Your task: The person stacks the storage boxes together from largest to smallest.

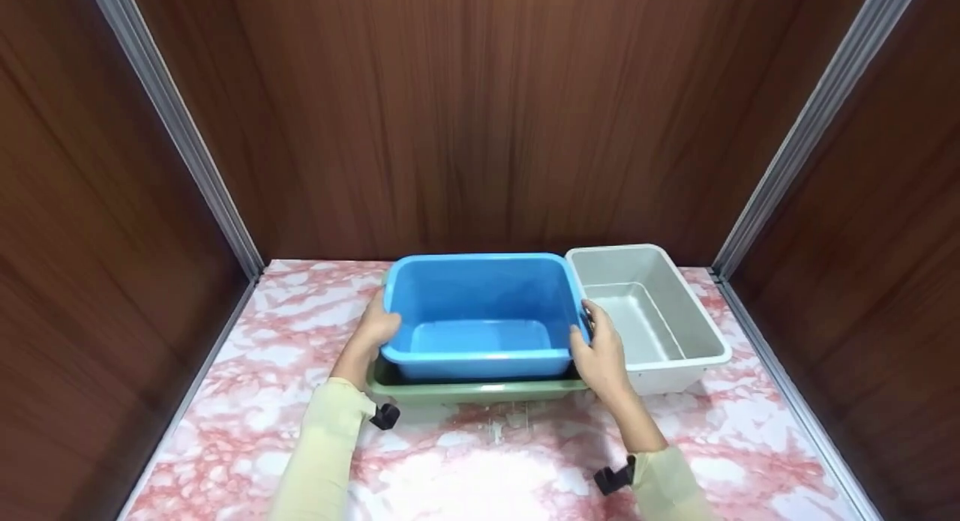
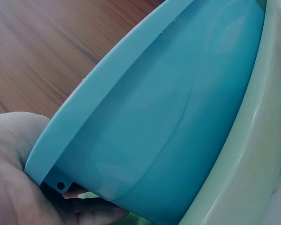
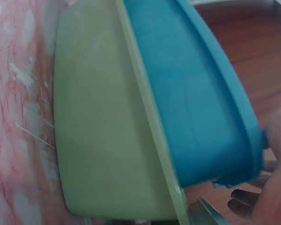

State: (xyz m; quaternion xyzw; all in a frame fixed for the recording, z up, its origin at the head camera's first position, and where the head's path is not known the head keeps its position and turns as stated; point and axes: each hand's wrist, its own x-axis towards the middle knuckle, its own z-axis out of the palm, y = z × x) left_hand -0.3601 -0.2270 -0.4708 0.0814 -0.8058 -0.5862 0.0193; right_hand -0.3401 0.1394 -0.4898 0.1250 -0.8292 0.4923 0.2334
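Observation:
A blue plastic basin [image 1: 480, 303] sits partway down inside a green basin [image 1: 480, 390], its rim standing above the green one. My left hand [image 1: 373, 327] grips the blue basin's left side, thumb over the rim and fingers under it, as the left wrist view shows around the blue rim [image 2: 103, 84]. On the opposite side my right hand [image 1: 600, 352] holds the blue basin's right rim, thumb on top and fingers curled below. In the right wrist view the blue wall [image 3: 192, 103] rises out of the green basin [image 3: 103, 117].
To the right stands a light grey basin [image 1: 637, 318], close beside the blue one. All rest on a red-and-white marbled tabletop [image 1: 247, 401]. Brown wood-grain panels [image 1: 480, 116] with metal corner strips enclose the back and both sides.

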